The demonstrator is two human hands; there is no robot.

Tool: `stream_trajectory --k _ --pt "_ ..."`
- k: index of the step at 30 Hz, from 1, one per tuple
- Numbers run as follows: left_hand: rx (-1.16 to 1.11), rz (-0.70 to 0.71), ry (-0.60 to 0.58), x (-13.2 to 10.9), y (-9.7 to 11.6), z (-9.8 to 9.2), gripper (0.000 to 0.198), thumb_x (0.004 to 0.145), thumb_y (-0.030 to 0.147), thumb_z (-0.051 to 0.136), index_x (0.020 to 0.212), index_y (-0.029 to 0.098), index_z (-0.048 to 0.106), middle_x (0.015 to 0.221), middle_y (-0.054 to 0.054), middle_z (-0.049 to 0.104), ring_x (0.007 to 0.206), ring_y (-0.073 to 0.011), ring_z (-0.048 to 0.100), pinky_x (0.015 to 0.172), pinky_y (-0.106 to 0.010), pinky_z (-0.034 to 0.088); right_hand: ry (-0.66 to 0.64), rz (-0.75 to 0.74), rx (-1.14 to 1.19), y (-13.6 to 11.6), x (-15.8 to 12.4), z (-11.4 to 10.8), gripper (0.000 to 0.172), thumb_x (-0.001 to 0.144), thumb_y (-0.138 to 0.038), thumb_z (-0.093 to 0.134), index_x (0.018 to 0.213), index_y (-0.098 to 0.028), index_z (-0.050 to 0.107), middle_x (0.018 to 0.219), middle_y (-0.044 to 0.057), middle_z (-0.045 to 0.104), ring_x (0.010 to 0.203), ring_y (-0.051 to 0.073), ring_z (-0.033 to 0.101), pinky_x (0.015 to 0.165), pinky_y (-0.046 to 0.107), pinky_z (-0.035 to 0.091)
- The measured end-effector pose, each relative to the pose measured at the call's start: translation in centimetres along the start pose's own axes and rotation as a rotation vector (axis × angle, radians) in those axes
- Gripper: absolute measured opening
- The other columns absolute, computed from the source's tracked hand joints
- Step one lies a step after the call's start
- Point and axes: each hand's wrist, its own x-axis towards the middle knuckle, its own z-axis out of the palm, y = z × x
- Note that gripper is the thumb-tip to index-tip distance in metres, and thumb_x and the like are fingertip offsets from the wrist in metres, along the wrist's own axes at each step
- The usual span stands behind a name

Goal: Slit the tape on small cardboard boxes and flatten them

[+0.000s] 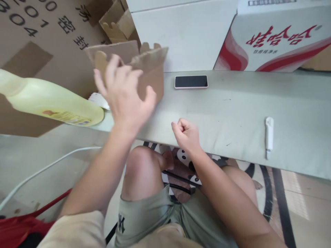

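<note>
My left hand (126,89) is raised with its fingers spread, in front of a small open cardboard box (152,79) at the table's back left. It hides part of the box; whether the fingertips touch a flap I cannot tell. My right hand (186,136) is curled into a fist over the table's near edge, and nothing shows in it. Behind it lies a phone (191,82) with a dark screen. A white utility knife (269,136) rests farther right on the table.
The pale green table (232,113) spans the middle. A yellow bottle (59,100) stands at the left by a large printed carton (62,58). White boxes (183,38) and a red-and-white water carton (274,41) line the back. A white cable (51,163) curves at lower left.
</note>
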Motion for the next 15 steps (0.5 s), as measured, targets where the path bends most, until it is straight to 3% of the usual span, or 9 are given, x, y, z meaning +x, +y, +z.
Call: stream_trajectory --k 3,5,8,12,15 --pt "-0.135 0.126 0.012 -5.9 6.1 -0.8 0.043 0.085 0.038 0.064 0.125 0.025 0.07 0.136 -0.009 0.067 0.155 -0.0397 0.035 0.13 -0.062 0.008 0.241 -0.124 0.077 -0.5 0.7 -1.9 0.029 0.091 -0.038 0.055 0.07 -0.024 0.04 0.062 -0.006 0.035 0.056 0.01 0.034 0.055 0.027 0.032" --pt "-0.163 0.191 0.028 -9.3 9.6 -1.1 0.048 0.086 0.04 0.06 0.128 0.02 0.07 0.135 -0.013 0.068 0.15 -0.0419 0.043 0.125 -0.062 0.021 0.363 -0.223 0.145 -0.2 1.3 -3.5 0.015 0.093 -0.04 0.054 0.091 -0.025 0.051 0.075 -0.003 0.044 0.065 0.013 0.045 0.062 0.027 0.041" --pt "-0.234 0.268 -0.034 -13.2 13.2 -1.4 0.049 0.088 0.037 0.059 0.13 0.015 0.071 0.134 -0.015 0.07 0.143 -0.0396 0.051 0.116 -0.054 0.036 0.468 -0.336 0.138 0.5 1.9 -6.3 0.036 0.093 -0.045 0.051 0.125 -0.031 0.05 0.11 0.005 0.053 0.096 0.018 0.057 0.08 0.034 0.051" --pt "-0.312 0.356 -0.144 -16.0 15.1 -1.7 0.038 0.088 0.033 0.061 0.122 0.021 0.073 0.134 -0.012 0.071 0.137 -0.0365 0.054 0.11 -0.052 0.04 0.455 -0.433 -0.073 0.4 2.0 -10.1 0.045 0.099 -0.057 0.041 0.138 -0.035 0.051 0.14 0.008 0.047 0.13 0.027 0.053 0.101 0.049 0.051" --pt "-0.328 0.411 -0.162 -15.9 14.7 -2.5 0.031 0.087 0.028 0.063 0.117 0.026 0.072 0.131 -0.01 0.07 0.134 -0.036 0.055 0.113 -0.056 0.039 0.431 -0.56 -0.13 -0.3 1.9 -12.1 0.048 0.102 -0.062 0.034 0.118 -0.03 0.066 0.142 0.007 0.044 0.14 0.03 0.048 0.115 0.056 0.043"
